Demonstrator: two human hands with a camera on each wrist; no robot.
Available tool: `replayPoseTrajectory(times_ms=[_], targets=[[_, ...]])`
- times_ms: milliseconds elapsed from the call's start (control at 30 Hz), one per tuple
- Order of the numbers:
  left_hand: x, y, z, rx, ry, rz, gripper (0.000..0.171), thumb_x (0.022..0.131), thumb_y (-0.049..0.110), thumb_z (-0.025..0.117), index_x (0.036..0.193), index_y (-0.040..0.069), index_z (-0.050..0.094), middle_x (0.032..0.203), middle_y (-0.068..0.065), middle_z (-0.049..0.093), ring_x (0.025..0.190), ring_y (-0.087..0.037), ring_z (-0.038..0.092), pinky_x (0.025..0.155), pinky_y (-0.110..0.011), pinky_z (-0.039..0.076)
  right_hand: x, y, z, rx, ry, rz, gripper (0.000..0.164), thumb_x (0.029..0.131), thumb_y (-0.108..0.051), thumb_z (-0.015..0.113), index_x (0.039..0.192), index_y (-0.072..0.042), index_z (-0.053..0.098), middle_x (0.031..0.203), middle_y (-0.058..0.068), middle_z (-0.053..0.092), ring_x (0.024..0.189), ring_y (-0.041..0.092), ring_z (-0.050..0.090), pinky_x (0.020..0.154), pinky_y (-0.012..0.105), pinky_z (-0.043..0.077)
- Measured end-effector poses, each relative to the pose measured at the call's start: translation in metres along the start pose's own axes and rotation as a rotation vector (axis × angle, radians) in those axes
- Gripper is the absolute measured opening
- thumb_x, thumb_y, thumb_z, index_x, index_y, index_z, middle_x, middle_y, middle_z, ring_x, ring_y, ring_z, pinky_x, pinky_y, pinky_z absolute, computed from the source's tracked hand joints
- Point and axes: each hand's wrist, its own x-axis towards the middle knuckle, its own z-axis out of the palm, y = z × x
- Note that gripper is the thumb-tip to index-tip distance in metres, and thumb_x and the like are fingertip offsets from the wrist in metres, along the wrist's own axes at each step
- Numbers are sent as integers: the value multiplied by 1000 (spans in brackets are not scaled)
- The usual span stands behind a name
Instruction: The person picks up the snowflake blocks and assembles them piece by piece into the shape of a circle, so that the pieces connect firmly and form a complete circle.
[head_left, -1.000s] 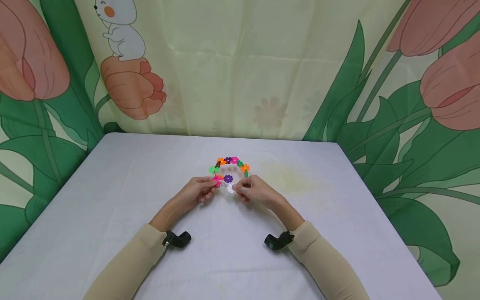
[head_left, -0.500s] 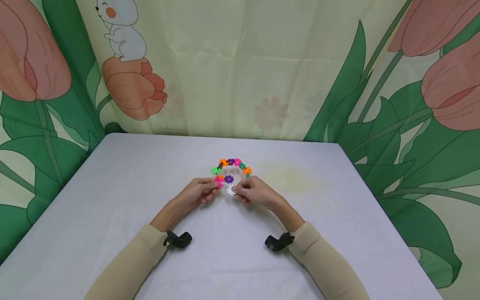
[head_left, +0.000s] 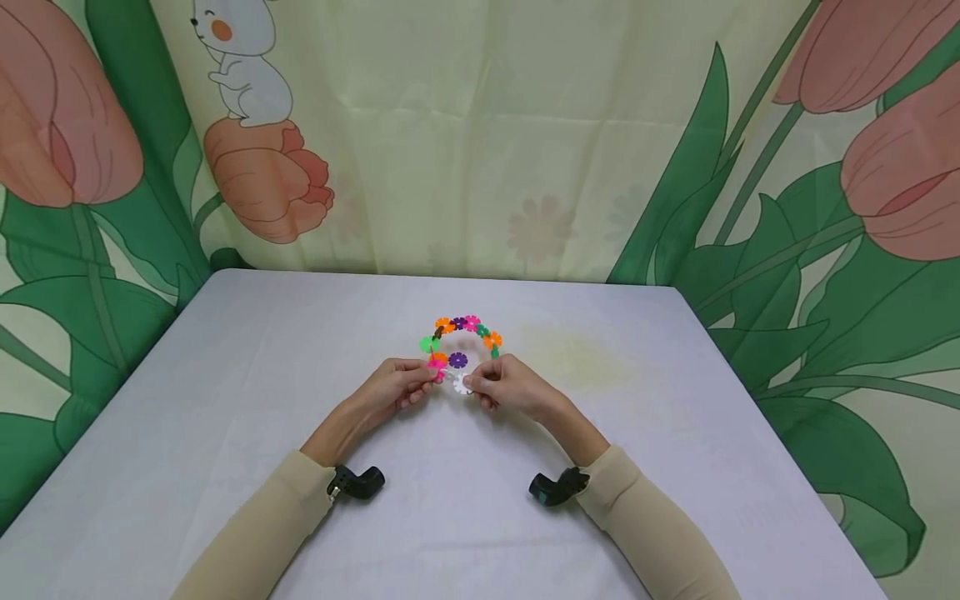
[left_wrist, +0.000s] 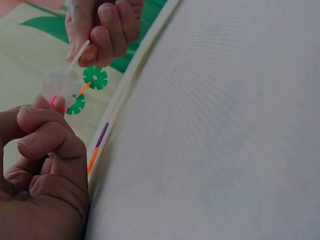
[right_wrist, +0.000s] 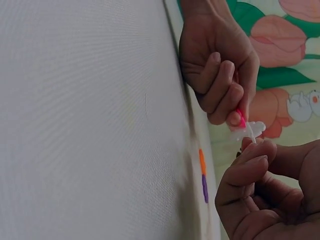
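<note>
My left hand (head_left: 393,385) pinches a pink notched plastic disc (head_left: 437,366) between thumb and fingers. In my right hand (head_left: 510,383), the thumb and fingertips grip a white notched disc (head_left: 461,384). Between the two hands sits another translucent white disc (left_wrist: 61,82), seen in the left wrist view; it appears to touch both held discs. Beyond the hands curves a colourful arc of linked flower-like discs, with a light green disc (head_left: 429,344) at left and an orange disc (head_left: 492,340) at right. A purple disc (head_left: 458,360) lies inside the curve, beside an orange one. Fingers hide some joints.
A white cloth covers the table (head_left: 247,375). Behind it hangs a printed curtain (head_left: 480,150) with tulips and a white animal. Each wrist carries a black camera mount, the left mount (head_left: 357,482) and the right mount (head_left: 558,486).
Both hands stay nearly in place. The held pink and white discs have dipped slightly toward the person, and the pink one looks more tilted. The arc has shifted only slightly.
</note>
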Motion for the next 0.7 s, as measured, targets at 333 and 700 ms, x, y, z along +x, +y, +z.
replayPoseTrajectory(times_ms=[333, 700], targets=[[0, -1, 1, 41, -29, 36, 19, 106, 15, 62, 93, 5, 69, 68, 7, 57, 58, -5, 45, 52, -18, 35, 1, 2, 1, 9, -3, -6, 25, 106, -17, 65, 97, 5, 71, 70, -2, 59, 63, 11, 53, 62, 22, 49], [-1, 1, 1, 11, -43, 31, 19, 109, 16, 57, 94, 8, 66, 70, 8, 58, 58, -4, 46, 52, -17, 36, 3, 4, 2, 13, 5, -27, 29, 105, -20, 67, 97, 7, 71, 70, -1, 61, 64, 12, 55, 64, 23, 50]])
